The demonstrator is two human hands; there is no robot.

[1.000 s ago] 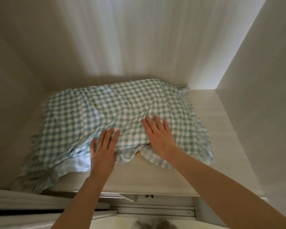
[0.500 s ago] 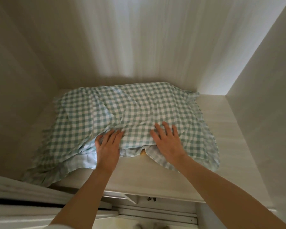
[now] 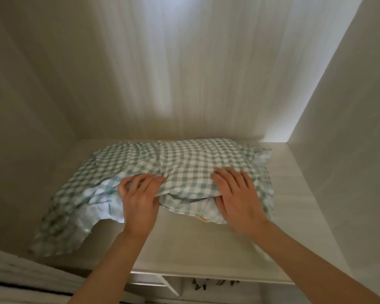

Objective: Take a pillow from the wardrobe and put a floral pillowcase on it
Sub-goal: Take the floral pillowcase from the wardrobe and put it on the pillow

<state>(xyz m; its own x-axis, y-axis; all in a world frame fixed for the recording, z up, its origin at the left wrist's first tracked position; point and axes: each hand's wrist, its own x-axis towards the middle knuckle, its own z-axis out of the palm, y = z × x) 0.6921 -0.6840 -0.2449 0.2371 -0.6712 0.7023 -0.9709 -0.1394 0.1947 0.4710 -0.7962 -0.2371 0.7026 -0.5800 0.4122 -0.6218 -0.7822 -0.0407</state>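
A pillow in a green-and-white checked, ruffled cover (image 3: 184,163) lies on the pale wardrobe shelf (image 3: 202,244). My left hand (image 3: 138,198) curls around the cover's front edge, fingers bunching the cloth. My right hand (image 3: 235,194) rests on the front right part of the pillow, fingers on top and thumb tucked under the edge. The cover's loose left end (image 3: 66,218) trails toward the shelf's front left. No floral pillowcase is in view.
The wardrobe's back panel (image 3: 173,73) and side walls (image 3: 342,139) close in the shelf. A sliding door track (image 3: 20,279) runs at the lower left. Below the shelf edge, a lower compartment with dark small items (image 3: 206,286) shows.
My left hand has gone from lying flat to gripping the front edge. My right thumb has slid under the pillow. The cover is more bunched and lifted at the front.
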